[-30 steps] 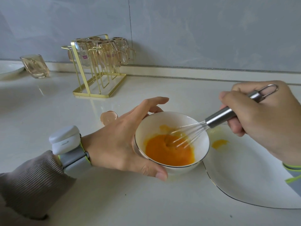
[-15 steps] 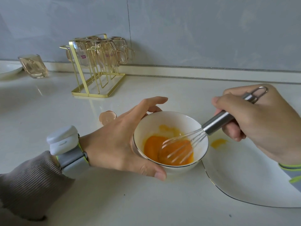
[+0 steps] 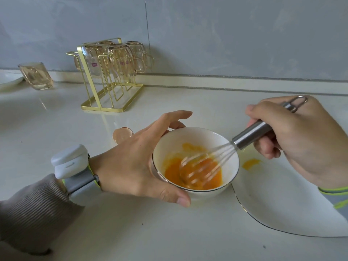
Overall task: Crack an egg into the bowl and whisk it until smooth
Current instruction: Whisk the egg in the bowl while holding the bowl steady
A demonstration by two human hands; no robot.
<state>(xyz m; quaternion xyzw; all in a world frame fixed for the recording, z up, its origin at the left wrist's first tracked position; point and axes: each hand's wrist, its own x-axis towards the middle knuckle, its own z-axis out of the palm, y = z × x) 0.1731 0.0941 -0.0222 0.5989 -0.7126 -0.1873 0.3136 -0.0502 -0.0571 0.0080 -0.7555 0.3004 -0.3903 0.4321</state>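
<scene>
A small white bowl (image 3: 175,140) with a thin dark rim stands on the pale counter and holds orange beaten egg (image 3: 173,172). My left hand (image 3: 135,161) cups the bowl's left side, thumb in front and fingers behind. My right hand (image 3: 301,140) grips the steel handle of a wire whisk (image 3: 250,134). The whisk's wires are blurred and dip into the egg. An empty eggshell half (image 3: 122,133) lies on the counter behind my left hand.
A large white plate (image 3: 282,204) with an egg smear (image 3: 250,163) lies right of the bowl. A gold rack of upturned glass mugs (image 3: 111,72) stands at the back left. A tilted glass (image 3: 35,76) and another plate's edge (image 3: 9,81) sit far left.
The whisk head has dropped from above the egg into it and swept toward the near side of the bowl. My right hand shifted slightly left. My left hand stayed put.
</scene>
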